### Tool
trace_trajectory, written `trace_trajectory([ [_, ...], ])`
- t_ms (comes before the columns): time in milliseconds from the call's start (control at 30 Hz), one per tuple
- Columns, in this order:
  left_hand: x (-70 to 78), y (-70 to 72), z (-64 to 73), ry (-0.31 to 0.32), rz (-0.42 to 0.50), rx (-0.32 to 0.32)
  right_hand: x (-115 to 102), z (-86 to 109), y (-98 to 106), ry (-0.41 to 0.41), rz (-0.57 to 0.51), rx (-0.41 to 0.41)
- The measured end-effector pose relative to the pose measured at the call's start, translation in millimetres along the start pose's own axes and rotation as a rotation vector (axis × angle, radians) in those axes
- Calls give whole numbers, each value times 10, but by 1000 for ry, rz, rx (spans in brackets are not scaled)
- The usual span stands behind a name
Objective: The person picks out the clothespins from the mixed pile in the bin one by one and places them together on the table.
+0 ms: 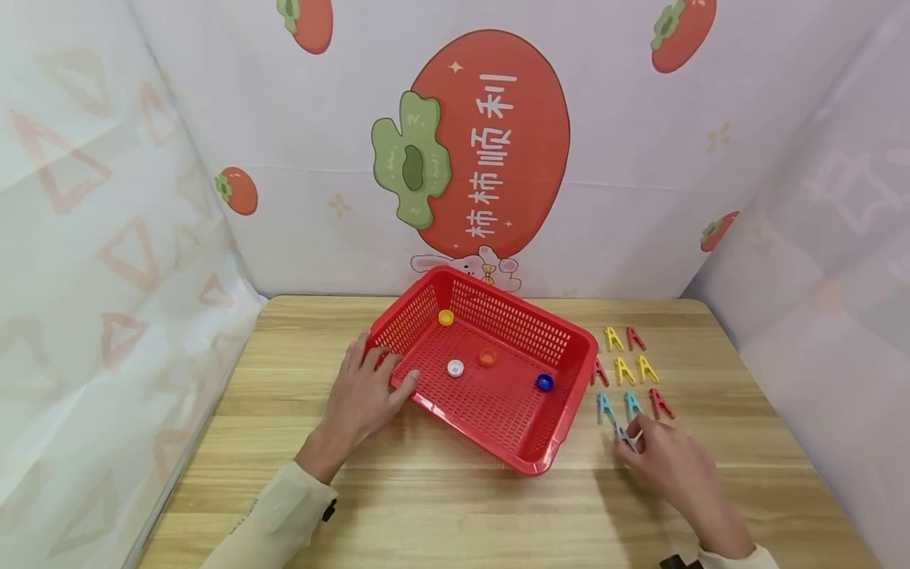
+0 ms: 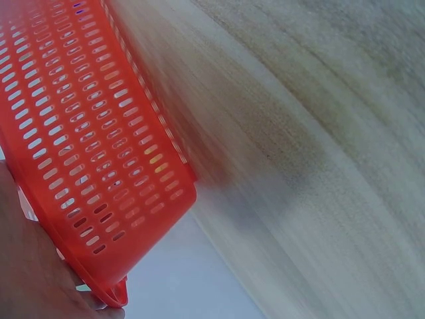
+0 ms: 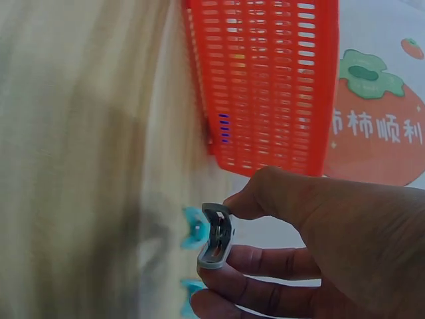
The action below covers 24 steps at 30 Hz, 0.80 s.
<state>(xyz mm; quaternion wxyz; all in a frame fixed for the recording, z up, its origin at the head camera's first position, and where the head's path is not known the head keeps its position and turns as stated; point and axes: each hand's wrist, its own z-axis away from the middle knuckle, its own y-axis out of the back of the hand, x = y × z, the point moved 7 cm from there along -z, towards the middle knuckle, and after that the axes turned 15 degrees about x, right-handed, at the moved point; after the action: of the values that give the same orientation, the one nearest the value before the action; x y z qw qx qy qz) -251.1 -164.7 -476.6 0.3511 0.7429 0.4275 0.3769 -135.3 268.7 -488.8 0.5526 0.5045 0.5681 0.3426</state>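
My left hand point(image 1: 366, 387) grips the red plastic basket point(image 1: 472, 433) at its left corner, fingers over the rim. In the left wrist view, part of this hand point(image 2: 33, 266) shows against the rim. My right hand point(image 1: 671, 462) pinches a grey clothespin point(image 1: 626, 437) between thumb and fingers, just in front of the pegs on the table. The right wrist view shows the grey clothespin point(image 3: 218, 238) end-on in the fingertips. Nearest to it lie two light-blue clothespins, a left one point(image 1: 604, 406) and a right one point(image 1: 632, 405).
Inside the basket lie a yellow cap point(image 1: 445, 318), a white cap point(image 1: 455, 367), an orange cap point(image 1: 487, 358) and a blue cap point(image 1: 544, 382). Several red and yellow clothespins, such as a yellow one point(image 1: 647, 368), lie right of it. A printed cloth point(image 1: 298, 229) hangs behind the table.
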Motion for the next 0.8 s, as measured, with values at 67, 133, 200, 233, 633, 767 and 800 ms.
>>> trace_trajectory([
  [67,-4,9,2,-2,-2,4,7,24,-58,-2,7,-1],
  [133,-5,16,5,-4,-3,7,9,50,-99,-3,14,5],
  [200,-5,18,9,-7,-8,7,14,69,-136,-15,14,7],
  [233,-4,19,11,-6,-8,7,15,77,-148,-22,13,7],
  [633,-6,35,18,-10,-11,7,5,113,-242,-42,27,6],
  [767,-7,36,15,-11,-12,6,4,98,-247,-45,32,14],
  [800,-7,36,15,-11,-12,5,5,98,-246,-47,30,17],
])
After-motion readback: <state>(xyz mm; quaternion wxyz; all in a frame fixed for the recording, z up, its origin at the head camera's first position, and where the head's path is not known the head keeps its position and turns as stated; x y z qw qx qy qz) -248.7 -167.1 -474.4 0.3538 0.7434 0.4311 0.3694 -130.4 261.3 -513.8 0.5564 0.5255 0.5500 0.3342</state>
